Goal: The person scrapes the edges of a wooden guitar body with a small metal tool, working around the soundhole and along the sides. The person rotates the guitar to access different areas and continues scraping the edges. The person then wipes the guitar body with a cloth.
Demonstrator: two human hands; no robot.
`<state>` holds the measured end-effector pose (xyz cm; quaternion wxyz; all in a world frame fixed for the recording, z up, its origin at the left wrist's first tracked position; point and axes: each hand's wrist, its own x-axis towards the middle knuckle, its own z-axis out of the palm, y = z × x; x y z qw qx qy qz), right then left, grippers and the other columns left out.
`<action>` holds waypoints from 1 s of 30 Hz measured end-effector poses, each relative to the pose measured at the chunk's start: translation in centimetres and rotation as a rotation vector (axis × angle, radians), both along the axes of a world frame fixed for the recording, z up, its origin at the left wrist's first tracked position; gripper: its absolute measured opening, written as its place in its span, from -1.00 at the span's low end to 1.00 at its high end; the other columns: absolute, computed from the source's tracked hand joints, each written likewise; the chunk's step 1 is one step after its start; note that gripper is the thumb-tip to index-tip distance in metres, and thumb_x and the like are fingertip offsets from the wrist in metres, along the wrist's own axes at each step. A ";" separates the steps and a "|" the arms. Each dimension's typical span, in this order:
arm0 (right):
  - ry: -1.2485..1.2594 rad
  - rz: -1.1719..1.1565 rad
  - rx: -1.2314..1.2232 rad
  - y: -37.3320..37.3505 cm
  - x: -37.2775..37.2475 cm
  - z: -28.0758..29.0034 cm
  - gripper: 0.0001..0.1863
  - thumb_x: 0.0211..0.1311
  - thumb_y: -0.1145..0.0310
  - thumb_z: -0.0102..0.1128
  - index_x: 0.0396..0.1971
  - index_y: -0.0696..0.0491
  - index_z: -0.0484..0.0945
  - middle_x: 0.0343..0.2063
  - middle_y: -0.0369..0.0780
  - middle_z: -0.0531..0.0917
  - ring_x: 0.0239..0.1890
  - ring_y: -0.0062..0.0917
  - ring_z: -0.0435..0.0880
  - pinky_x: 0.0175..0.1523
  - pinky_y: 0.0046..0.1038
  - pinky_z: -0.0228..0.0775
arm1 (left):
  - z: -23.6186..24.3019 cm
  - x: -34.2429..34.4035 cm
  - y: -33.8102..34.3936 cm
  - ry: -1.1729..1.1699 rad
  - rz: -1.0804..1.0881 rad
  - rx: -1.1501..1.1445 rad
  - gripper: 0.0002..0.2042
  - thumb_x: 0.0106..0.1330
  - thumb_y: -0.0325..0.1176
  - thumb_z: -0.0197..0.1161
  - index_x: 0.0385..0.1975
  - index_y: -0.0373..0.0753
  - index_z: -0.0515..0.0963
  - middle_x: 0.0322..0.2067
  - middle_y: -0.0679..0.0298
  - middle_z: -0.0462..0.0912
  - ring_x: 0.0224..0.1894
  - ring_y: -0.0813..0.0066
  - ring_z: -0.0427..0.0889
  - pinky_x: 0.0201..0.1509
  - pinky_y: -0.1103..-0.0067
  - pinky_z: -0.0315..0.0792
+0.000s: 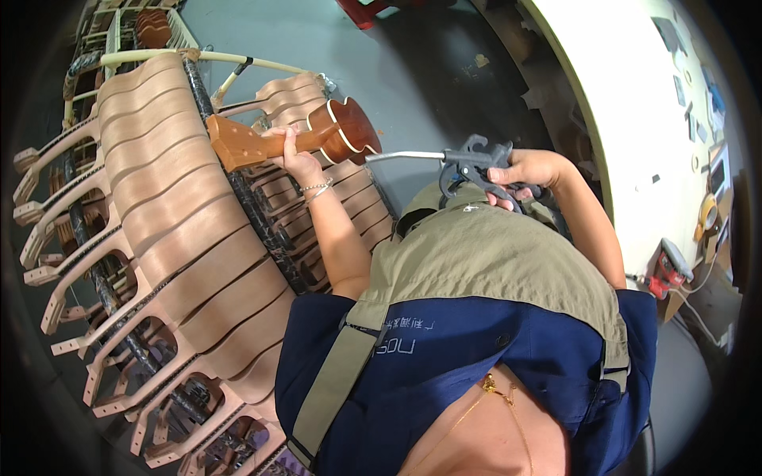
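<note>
My left hand [298,163] is closed around the neck of a small brown ukulele [343,132] with pale edging on its body. Its broad headstock [235,143] points left, and I can make out no strings on it. In my right hand [533,170] is a dark air blow gun [476,163], with fingers wrapped about its handle and lever. The gun's long metal nozzle [406,155] reaches left, its tip close to the tail end of the ukulele's body. Whether tip and wood touch, I cannot tell.
On my left stands a rack with wrapped bars [205,83], carrying rows of unfinished wooden instruments [171,151] with necks sticking out. A pale bench [627,103] curves along the right side. Beyond it are a red sander [669,270] and a yellow tape roll [705,216].
</note>
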<state>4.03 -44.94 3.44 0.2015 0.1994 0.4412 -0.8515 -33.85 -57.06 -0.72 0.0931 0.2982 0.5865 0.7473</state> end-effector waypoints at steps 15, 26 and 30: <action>-0.107 -0.069 0.300 -1.8 -1.2 3.9 -0.42 0.19 -0.20 0.22 -0.40 0.13 0.62 -0.69 -0.31 0.58 -0.72 -0.67 0.46 -0.50 -0.56 0.32 | 0.4 -2.1 1.0 -0.005 -0.423 -0.026 -0.56 0.39 0.06 0.08 -0.47 -0.25 0.40 -0.54 0.26 0.39 -0.39 0.35 0.47 0.25 0.02 0.31; -0.351 -0.521 0.558 -4.6 3.3 4.5 -0.52 0.14 -0.04 0.33 -0.32 0.15 0.59 -0.62 -0.31 0.59 -0.61 -0.67 0.51 -0.51 -0.54 0.32 | 2.7 0.1 4.9 -0.412 -0.774 0.098 -0.50 0.34 0.18 0.08 -0.41 -0.24 0.48 -0.50 0.24 0.47 -0.33 0.24 0.53 0.30 -0.09 0.15; -0.455 -1.150 0.582 -7.3 14.7 -1.6 -0.49 0.20 -0.03 0.28 -0.22 0.18 0.53 -0.57 -0.29 0.59 -0.61 -0.68 0.51 -0.50 -0.60 0.33 | 6.2 1.0 6.1 -0.743 -0.589 0.284 -0.55 0.11 0.18 0.26 -0.46 -0.15 0.53 -0.56 0.33 0.46 -0.43 0.32 0.50 0.21 -0.02 0.30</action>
